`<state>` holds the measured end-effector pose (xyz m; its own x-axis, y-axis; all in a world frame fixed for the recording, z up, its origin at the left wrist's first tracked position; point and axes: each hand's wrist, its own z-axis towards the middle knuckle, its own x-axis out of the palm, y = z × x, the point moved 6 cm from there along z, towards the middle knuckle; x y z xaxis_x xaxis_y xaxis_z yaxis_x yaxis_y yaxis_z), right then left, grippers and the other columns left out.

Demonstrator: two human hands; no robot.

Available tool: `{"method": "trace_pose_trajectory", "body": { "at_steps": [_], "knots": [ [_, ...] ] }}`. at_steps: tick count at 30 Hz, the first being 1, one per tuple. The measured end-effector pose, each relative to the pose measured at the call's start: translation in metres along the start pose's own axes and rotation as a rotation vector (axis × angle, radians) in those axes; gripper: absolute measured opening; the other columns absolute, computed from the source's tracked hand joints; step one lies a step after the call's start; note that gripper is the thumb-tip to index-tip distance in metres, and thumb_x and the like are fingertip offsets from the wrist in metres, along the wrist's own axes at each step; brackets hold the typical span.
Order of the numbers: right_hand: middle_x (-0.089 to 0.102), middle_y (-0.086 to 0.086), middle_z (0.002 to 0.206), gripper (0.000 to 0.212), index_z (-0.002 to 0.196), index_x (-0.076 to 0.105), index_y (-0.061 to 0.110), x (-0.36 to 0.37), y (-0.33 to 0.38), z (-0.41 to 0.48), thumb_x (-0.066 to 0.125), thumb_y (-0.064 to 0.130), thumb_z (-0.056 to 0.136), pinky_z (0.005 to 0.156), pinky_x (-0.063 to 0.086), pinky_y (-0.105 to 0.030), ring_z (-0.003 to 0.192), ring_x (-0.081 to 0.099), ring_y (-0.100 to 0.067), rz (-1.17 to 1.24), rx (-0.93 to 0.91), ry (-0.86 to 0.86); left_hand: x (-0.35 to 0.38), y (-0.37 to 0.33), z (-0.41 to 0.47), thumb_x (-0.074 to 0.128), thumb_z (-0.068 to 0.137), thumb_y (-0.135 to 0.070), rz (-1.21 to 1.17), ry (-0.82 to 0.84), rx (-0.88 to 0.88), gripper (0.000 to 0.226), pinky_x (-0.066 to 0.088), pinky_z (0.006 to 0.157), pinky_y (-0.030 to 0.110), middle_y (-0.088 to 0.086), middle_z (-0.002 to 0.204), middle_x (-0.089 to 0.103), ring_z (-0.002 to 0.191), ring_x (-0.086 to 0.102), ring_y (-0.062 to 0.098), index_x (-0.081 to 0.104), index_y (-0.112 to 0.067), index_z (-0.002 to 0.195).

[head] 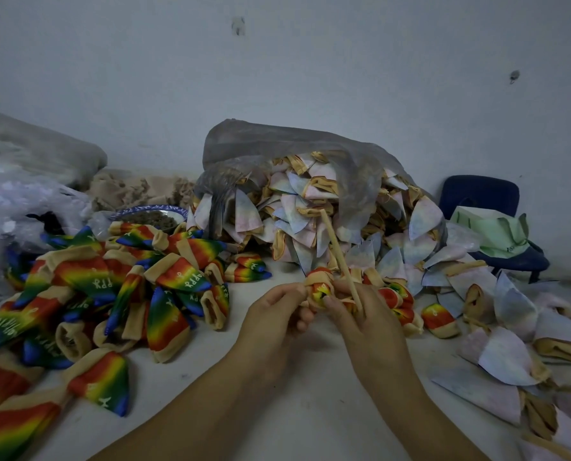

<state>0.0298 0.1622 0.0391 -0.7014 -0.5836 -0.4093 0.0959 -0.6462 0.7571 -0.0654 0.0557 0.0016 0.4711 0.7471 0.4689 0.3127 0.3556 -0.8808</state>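
1. Both hands meet just above the near middle of the table [277,394]. The left hand [274,314] has its fingers curled in, pinching the left side of the cloth piece [320,289]. The right hand [360,314] is curled too, with its thumb on the piece and the stick [339,257] clamped along its fingers.
2. The stick's long end pokes up and away, towards the far side. I can't tell if its low end sits inside the cloth.
3. The cloth piece is bunched between both hands, rainbow side showing with a tan hem. It looks about half turned right side out to me.
4. If that's right, I'd roll the hem back evenly with both thumbs. Then ease the tip out with the stick instead of jabbing, so the seam doesn't pop.
5. Room stuff: there's a pale, scuffed wall [277,78] at the far side and a white tabletop.
6. A grey plastic bag [277,144] at far centre spills pale pieces [310,207] down to the right.
7. A heap of rainbow pieces [111,294] sits on the left.
8. A blue chair [477,194] at far right holds a green paper bag [490,231].
9. A small plate [151,217] sits behind the rainbow heap.
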Motion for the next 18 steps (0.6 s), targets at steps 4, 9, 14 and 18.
{"method": "trace_pose_trajectory", "body": {
  "at_steps": [4,9,14,18],
  "knots": [
    [0.062,0.022,0.106,0.017,0.104,0.055,0.048,0.003,-0.002,0.000,0.055,0.037,0.090,0.081,0.044,-0.009,0.101,0.055,0.012,0.160,0.046,0.024,0.009,0.002,0.000,0.054,0.096,-0.004,-0.344,0.084,-0.129,0.022,0.053,0.052,0.018,0.013,0.077,0.067,0.059,0.063,0.010,0.063,0.009,0.111],
    [0.065,0.020,0.104,0.018,0.107,0.061,0.039,0.002,-0.008,0.000,0.054,0.027,0.095,0.083,0.045,-0.012,0.102,0.057,0.008,0.192,0.107,0.005,0.011,0.003,-0.001,0.053,0.096,-0.004,-0.333,0.163,-0.142,0.026,0.055,0.060,0.020,0.014,0.086,0.066,0.067,0.063,0.012,0.062,0.010,0.116],
    [0.067,0.017,0.079,0.016,0.087,0.061,0.037,-0.001,-0.013,0.000,0.059,0.022,0.093,0.060,0.045,-0.006,0.076,0.060,0.007,0.159,0.193,-0.047,0.010,0.008,0.000,0.053,0.096,-0.005,-0.222,0.179,-0.125,0.024,0.055,0.065,0.020,0.011,0.088,0.065,0.070,0.063,0.010,0.063,0.007,0.115],
    [0.056,0.012,0.052,0.011,0.087,0.062,0.024,0.000,-0.021,0.000,0.054,0.023,0.095,0.040,0.036,-0.012,0.043,0.047,-0.001,0.292,0.334,-0.051,0.012,0.009,-0.001,0.058,0.090,-0.008,-0.190,0.200,-0.139,0.020,0.050,0.058,0.019,0.006,0.080,0.061,0.060,0.055,0.007,0.066,0.002,0.106]
  ]
}}
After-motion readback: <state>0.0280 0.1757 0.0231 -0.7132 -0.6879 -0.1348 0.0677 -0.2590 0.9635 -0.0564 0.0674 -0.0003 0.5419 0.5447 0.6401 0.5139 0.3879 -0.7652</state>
